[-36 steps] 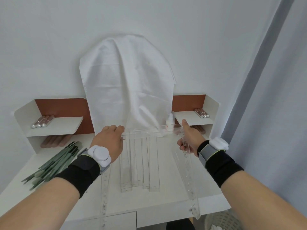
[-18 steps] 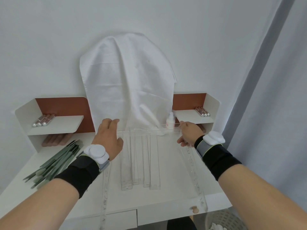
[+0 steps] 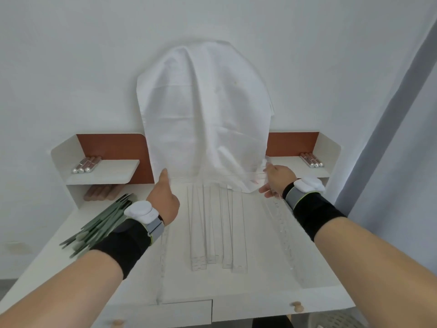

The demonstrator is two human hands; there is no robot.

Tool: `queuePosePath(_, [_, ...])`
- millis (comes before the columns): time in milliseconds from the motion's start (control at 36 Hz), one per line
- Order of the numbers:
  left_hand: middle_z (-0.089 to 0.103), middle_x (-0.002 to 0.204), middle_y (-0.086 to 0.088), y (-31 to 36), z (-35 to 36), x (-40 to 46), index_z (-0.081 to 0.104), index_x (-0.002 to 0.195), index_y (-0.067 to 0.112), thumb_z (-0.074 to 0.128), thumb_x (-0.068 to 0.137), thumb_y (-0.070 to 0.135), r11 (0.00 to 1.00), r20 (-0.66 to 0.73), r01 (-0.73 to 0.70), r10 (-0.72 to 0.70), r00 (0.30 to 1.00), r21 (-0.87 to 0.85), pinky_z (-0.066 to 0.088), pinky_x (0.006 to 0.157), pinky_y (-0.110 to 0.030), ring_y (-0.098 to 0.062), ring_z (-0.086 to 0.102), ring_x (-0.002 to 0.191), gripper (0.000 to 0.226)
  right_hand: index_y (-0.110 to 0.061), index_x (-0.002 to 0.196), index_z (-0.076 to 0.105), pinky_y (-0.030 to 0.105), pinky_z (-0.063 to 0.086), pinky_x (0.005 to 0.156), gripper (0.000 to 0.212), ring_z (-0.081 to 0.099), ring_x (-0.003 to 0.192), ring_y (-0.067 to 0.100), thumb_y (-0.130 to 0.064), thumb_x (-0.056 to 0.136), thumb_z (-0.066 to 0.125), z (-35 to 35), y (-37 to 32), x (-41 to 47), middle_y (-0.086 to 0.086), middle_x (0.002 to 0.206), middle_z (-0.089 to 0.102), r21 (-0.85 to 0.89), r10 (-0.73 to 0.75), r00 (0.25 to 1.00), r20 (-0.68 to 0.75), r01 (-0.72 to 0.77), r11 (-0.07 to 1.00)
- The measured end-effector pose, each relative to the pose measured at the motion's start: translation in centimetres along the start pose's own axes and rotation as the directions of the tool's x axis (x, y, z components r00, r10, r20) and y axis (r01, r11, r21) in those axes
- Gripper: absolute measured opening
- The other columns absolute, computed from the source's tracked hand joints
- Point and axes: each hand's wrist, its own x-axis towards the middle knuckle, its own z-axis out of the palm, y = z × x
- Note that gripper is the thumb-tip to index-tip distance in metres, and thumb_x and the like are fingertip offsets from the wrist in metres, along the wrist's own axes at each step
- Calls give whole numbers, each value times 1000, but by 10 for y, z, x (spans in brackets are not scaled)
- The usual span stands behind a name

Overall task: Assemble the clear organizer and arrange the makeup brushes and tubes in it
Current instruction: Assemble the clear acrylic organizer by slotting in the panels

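Note:
Several clear organizer strips (image 3: 214, 223) lie side by side in the middle of the white dressing table (image 3: 260, 292). Two long clear side panels flank them, the left one (image 3: 163, 256) and the right one (image 3: 285, 233). My right hand (image 3: 275, 179) grips the right end of a clear cross panel (image 3: 256, 170) at the back, in front of the cloth. My left hand (image 3: 163, 197) reaches to the panel's left end with its fingers straight; the contact is hard to make out. Green makeup brushes (image 3: 101, 224) lie in a pile at the left.
A white cloth (image 3: 205, 110) hangs over the back centre. Silver-capped tubes lie on the left shelf (image 3: 86, 165) and the right shelf (image 3: 312, 160); brown tubes (image 3: 100, 192) sit under the left shelf. A drawer knob (image 3: 296, 306) and a basket (image 3: 343, 323) are below.
Both hands moved toward the back of the table with the clear cross panel. My left hand's fingers uncurled from the panel and now point straight forward.

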Motion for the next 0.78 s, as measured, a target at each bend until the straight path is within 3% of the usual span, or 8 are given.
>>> queuePosePath(83, [38,147,-21,2,1,7,3,153,14,42,93,-2,1000,2,6,-6,1000,-5,39,87,-32,-21,46,105,74,-10,125,52,19,34,37,50,62,48,26,-47,102,27,5,-1,14,18,76,73,-17,12,1000,2,-11,1000])
queuePosePath(167, [36,149,-18,3,3,15,4,154,15,42,92,-2,1000,-11,19,-19,1000,-11,41,95,-36,-33,47,126,75,-9,117,54,26,35,44,50,65,52,29,-47,101,26,8,-1,25,16,71,73,-32,9,1000,4,-8,999])
queuePosePath(306, [37,148,-19,3,7,30,6,154,16,42,92,-3,999,-23,29,-29,999,-14,41,96,-38,-34,47,127,74,-6,107,57,28,41,45,53,71,58,36,-47,100,25,16,-2,46,12,59,71,-72,1,999,-37,-4,997])
queuePosePath(389, [38,148,-19,1,9,37,8,154,15,42,92,-3,999,-32,24,-24,999,-26,41,97,-39,-35,46,128,73,-3,111,57,42,59,65,55,71,59,37,-46,99,25,17,-5,53,13,60,71,-74,0,1000,-21,-2,997])
queuePosePath(444, [39,147,-19,1,10,42,9,154,15,42,92,-3,999,-39,21,-22,999,-27,41,97,-39,-35,47,127,72,-8,126,52,48,59,76,55,70,56,35,-46,99,25,17,-8,53,13,62,71,-64,-7,1000,-11,6,998])
queuePosePath(556, [39,147,-19,-1,10,47,10,154,14,43,92,-3,999,-38,16,-17,999,-37,41,96,-38,-35,47,127,72,-15,144,40,41,59,71,57,70,53,30,-47,100,23,18,-8,55,11,64,72,-53,6,1000,-20,-7,999])
queuePosePath(778, [37,148,-19,-6,11,55,9,154,14,43,91,-3,999,-29,16,-18,999,-45,41,99,-40,-37,45,128,73,-10,136,47,43,60,74,59,72,57,28,-50,100,23,23,-10,54,10,69,73,-197,-69,994,-87,51,979])
